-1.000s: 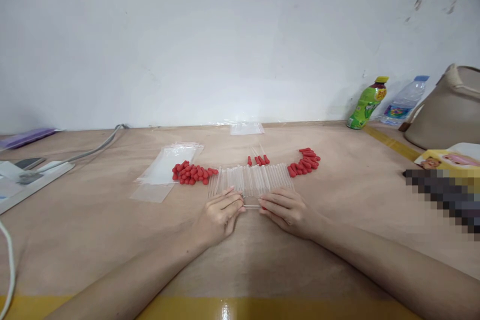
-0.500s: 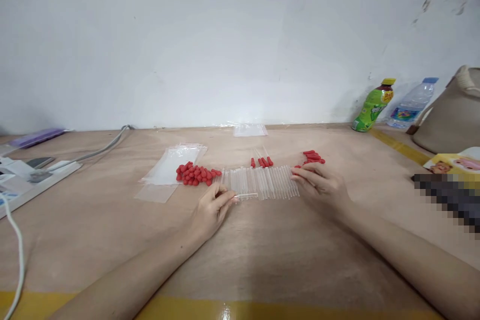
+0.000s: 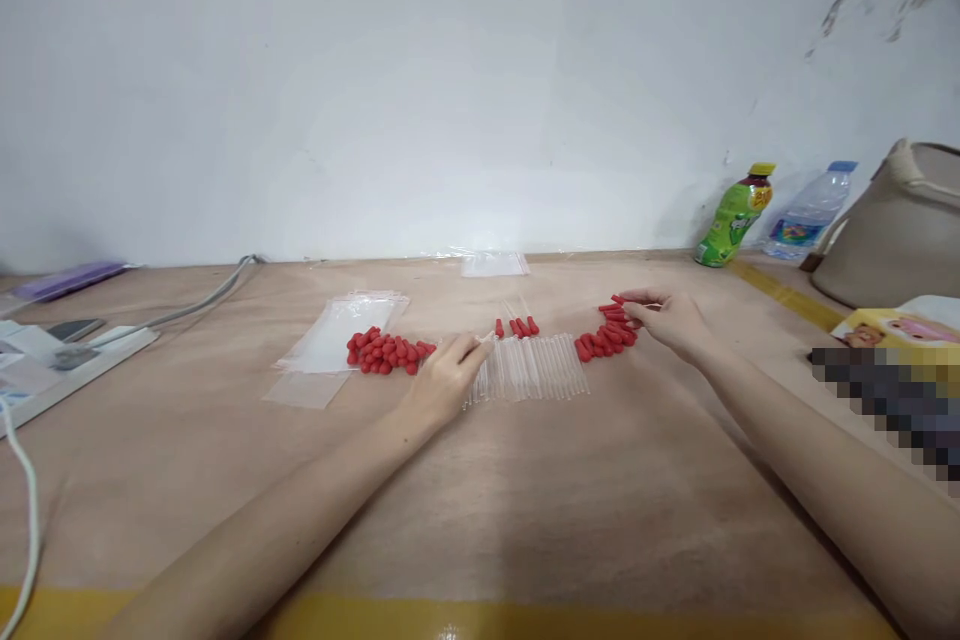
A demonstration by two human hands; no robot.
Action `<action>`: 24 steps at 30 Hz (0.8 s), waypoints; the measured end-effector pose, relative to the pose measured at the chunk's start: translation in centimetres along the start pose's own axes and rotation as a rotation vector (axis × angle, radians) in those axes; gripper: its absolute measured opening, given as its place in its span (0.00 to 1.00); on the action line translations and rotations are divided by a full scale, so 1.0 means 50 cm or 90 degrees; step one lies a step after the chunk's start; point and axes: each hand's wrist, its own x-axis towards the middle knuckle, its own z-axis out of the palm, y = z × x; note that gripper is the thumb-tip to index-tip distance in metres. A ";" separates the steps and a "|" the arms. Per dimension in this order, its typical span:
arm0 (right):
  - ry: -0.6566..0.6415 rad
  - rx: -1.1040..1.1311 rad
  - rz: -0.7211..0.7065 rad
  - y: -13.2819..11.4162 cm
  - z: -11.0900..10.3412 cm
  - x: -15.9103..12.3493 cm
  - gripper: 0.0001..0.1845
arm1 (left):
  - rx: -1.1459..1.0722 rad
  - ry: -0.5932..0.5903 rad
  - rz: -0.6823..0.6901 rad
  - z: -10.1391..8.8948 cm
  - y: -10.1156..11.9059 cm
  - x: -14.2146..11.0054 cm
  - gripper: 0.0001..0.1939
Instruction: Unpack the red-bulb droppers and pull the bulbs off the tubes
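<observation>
A row of clear glass dropper tubes [image 3: 529, 368] lies side by side on the table. My left hand [image 3: 444, 378] is over the row's left end, its fingers pinched on a thin clear tube whose tip shows by the fingertips. To the right is a group of red rubber dropper bulbs [image 3: 606, 342]. My right hand [image 3: 669, 320] closes thumb and fingers on a red bulb [image 3: 618, 300] at the far end of that group. Left of the tubes sits a bigger heap of red bulbs [image 3: 381, 352]. Behind the row lie several tubes fitted with red bulbs [image 3: 523, 326].
Clear plastic bags [image 3: 330, 335] lie under and behind the left heap; another bag [image 3: 495, 265] is by the wall. A green bottle [image 3: 735, 218], a water bottle [image 3: 810, 215] and a beige bag [image 3: 892, 230] stand at right. A power strip [image 3: 90, 370] with cables is at left.
My left hand has moved away from me and a little right, with its tube. My right hand has shifted farther back and right, off the tubes' right end to the upper bulbs.
</observation>
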 end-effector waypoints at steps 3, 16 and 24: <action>0.025 -0.063 -0.043 0.016 -0.011 0.009 0.14 | 0.026 -0.065 0.024 0.007 0.010 0.003 0.13; -0.037 -0.324 -0.133 0.018 -0.028 0.003 0.15 | -0.115 -0.144 -0.008 -0.040 0.043 -0.030 0.18; 0.059 -0.340 -0.115 0.001 -0.032 0.000 0.16 | -0.155 -0.054 -0.082 -0.052 0.015 -0.081 0.13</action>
